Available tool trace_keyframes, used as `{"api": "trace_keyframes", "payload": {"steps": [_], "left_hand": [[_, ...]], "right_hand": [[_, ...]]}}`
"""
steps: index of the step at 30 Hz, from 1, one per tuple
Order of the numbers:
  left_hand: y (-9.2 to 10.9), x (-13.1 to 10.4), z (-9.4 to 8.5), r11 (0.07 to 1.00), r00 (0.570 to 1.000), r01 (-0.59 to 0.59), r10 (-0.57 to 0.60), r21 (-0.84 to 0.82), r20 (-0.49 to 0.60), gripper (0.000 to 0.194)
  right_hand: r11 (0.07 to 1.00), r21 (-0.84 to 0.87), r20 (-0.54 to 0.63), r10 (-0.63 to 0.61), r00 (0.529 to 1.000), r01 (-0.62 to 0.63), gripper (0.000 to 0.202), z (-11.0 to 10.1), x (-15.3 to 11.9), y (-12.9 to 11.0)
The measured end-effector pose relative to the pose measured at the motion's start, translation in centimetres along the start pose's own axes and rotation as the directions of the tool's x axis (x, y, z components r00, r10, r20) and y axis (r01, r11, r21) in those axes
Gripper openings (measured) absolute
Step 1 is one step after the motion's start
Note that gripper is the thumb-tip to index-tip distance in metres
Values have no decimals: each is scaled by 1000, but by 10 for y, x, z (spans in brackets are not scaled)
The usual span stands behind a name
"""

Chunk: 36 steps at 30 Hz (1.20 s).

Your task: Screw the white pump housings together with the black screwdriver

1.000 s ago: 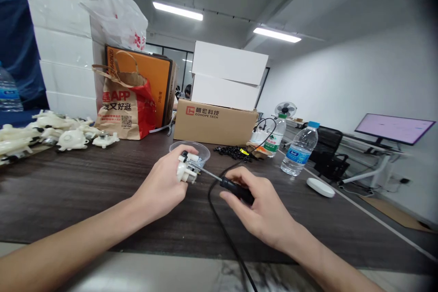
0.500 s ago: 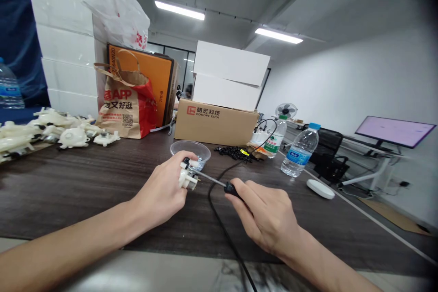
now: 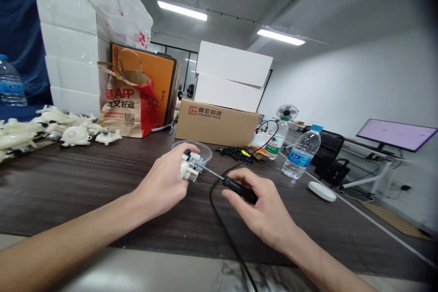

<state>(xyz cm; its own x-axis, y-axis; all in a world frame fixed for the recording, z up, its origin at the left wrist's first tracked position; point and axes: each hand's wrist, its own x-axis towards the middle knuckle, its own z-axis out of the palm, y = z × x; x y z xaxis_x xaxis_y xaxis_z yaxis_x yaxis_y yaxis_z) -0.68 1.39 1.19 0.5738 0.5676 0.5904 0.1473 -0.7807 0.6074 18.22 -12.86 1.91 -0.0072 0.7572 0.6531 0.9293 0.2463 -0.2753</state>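
My left hand [image 3: 167,174] is closed around a small white plastic assembly [image 3: 186,171] with black and metal parts, held above the dark table. A screwdriver [image 3: 239,189] with a black handle lies in my right hand [image 3: 265,205], its thumb and fingers around the handle. The metal shaft points left, and its tip meets the assembly near the top; the exact contact point is too small to make out. Just behind my left hand stands a clear plastic bowl [image 3: 204,148] with small shiny pieces in it, partly hidden by the hand.
Many similar white assemblies [image 3: 75,135] lie at the left. Small black parts [image 3: 232,153] are heaped behind the bowl, before a cardboard box [image 3: 215,125]. A black cable [image 3: 219,216] crosses the table. Water bottles [image 3: 303,153] and a white oval object [image 3: 321,191] are at the right.
The fingers of my right hand have loosened and shifted back along the screwdriver, so more of its handle shows. My left hand still holds the assembly in nearly the same place.
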Motion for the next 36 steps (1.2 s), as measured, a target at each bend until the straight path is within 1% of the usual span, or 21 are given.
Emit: {"api": "trace_keyframes", "payload": {"steps": [3, 5, 6, 9, 12, 16, 18, 19, 20, 21, 23, 24, 25, 26, 27, 28, 30, 32, 33, 34, 36], "left_hand": [[4, -2, 2, 1000, 999, 4, -5, -28, -45, 61], [6, -5, 3, 999, 998, -23, 22, -29, -51, 61], [7, -7, 3, 999, 998, -42, 40, -25, -48, 61], [6, -10, 2, 995, 994, -101, 102, 3, -32, 62], [3, -11, 0, 992, 993, -121, 121, 23, 2, 64], [0, -11, -1, 990, 991, -130, 129, 54, 15, 63], [-1, -11, -1, 985, 988, -151, 151, 84, 2, 63], [-1, -10, -1, 982, 987, -162, 163, 100, -6, 62], [-1, -9, -1, 978, 985, -172, 175, 116, -13, 62], [-1, -7, -2, 975, 983, -178, 182, 132, -18, 62], [-2, -3, -4, 970, 983, -177, 182, 165, -13, 61], [-3, 0, -5, 966, 984, -174, 179, 189, -6, 61], [-5, 4, -7, 959, 983, -177, 182, 222, 0, 61], [-7, 7, -9, 945, 981, -191, 196, 265, 5, 61], [-9, 10, -12, 926, 975, -212, 221, 312, 7, 61], [-11, 13, -14, 904, 968, -235, 250, 357, 5, 59], [-14, 18, -18, 896, 967, -222, 252, 385, -27, 57], [-16, 21, -20, 951, 989, -114, 137, 286, -63, 52], [-16, 22, -21, 980, 997, -43, 55, 194, -56, 49], [-16, 23, -21, 996, 999, 27, -25, 90, -23, 47], [-15, 24, -22, 982, 983, 162, -152, -96, 107, 46]], "right_hand": [[958, -184, -76, -235, 969, 218, 11, 0, -4, 3], [894, -300, -47, -362, 931, 332, 14, -1, -8, 5], [873, -330, -35, -392, 920, 359, 14, -1, -10, 5], [871, -321, -34, -402, 915, 371, 15, -3, -12, 4], [914, -232, -44, -351, 935, 332, 18, -5, -13, 1], [981, -82, -18, -178, 984, 176, 27, -7, -12, -5], [998, 50, 59, -39, 997, 36, 34, -9, -10, -7], [987, 152, 123, 39, 992, -58, 37, -9, -7, -7], [947, 270, 212, 117, 970, -173, 39, -10, -4, -6], [873, 385, 319, 179, 931, -300, 41, -10, 0, -4], [668, 530, 524, 227, 821, -522, 42, -11, 9, 2], [589, 552, 592, 221, 775, -590, 42, -12, 13, 6], [544, 557, 633, 211, 745, -627, 44, -13, 17, 11], [530, 558, 644, 209, 736, -639, 46, -14, 20, 15], [545, 555, 632, 214, 745, -628, 48, -15, 22, 20], [607, 526, 603, 227, 765, -595, 51, -16, 24, 24], [788, 373, 524, 257, 812, -490, 56, -17, 25, 31], [916, 142, 446, 279, 851, -375, 55, -16, 24, 39], [941, 38, 411, 293, 863, -338, 51, -15, 22, 42], [946, -40, 377, 312, 872, -321, 45, -13, 21, 46], [937, -175, 315, 344, 885, -302, 35, -9, 17, 51]]}}
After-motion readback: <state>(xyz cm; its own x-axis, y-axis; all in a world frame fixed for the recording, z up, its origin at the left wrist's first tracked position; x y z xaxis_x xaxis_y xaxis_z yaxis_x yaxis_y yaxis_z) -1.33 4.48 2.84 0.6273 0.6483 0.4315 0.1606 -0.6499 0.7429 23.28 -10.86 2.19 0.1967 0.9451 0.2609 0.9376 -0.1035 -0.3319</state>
